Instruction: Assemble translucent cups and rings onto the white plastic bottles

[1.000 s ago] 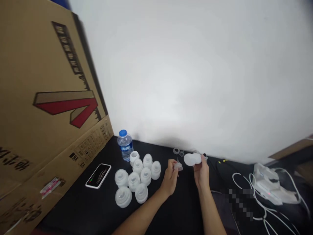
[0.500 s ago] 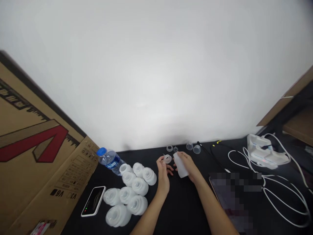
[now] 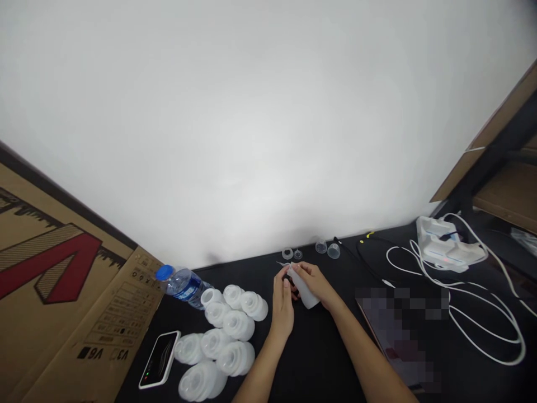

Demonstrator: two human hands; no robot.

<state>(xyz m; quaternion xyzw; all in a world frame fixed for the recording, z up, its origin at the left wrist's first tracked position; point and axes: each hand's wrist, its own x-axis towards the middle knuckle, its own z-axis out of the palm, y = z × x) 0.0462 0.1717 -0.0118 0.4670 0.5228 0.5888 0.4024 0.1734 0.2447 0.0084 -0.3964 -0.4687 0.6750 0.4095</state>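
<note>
In my right hand (image 3: 318,282) is a frosted white plastic bottle (image 3: 305,292), tilted with its mouth end up and to the left. My left hand (image 3: 283,305) grips a small clear cap (image 3: 284,264) with a thin pointed tip, at the bottle's mouth. Fingers hide most of the cap, so I cannot tell how far it sits on the bottle. Beyond my hands lie a clear ring (image 3: 287,253) and a small clear piece with a thin stem (image 3: 297,254). Left of my left forearm several frosted white bottles (image 3: 238,324) stand grouped together.
A water bottle (image 3: 184,285) with a blue cap and a white-framed device (image 3: 159,359) are at left, beside a cardboard box (image 3: 62,313). Two clear cups (image 3: 333,251) lie near the wall. At right are a dark tablet-like slab (image 3: 390,341), white cables (image 3: 482,358) and a white charger (image 3: 448,246).
My hands have come together, bringing the clear cap to the mouth of the bottle. The bottle is tilted further left. The head view has shifted slightly.
</note>
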